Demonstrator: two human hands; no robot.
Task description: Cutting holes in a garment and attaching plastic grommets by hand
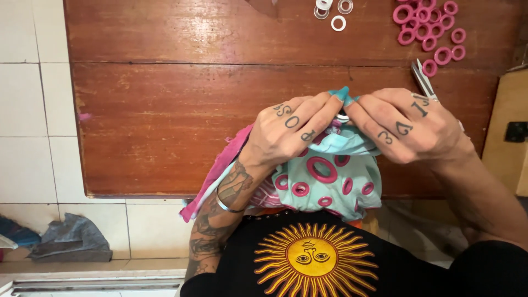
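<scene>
Two hands meet over a turquoise fabric piece at the near edge of a wooden table. L hand and R hand both pinch the cloth's top fold, fingertips clamped on it and nearly touching each other. A white ring shows between the fingertips, though whether it is being set into the cloth can't be told. Several pink rings already sit in the fabric below the hands, so a good part looks done. Still loose: a heap of pink rings at the table's far R corner, and a few white rings at its far edge. Small snips lie on the table just beyond the R hand. Pink cloth hangs off the table's near edge, under the L wrist.
</scene>
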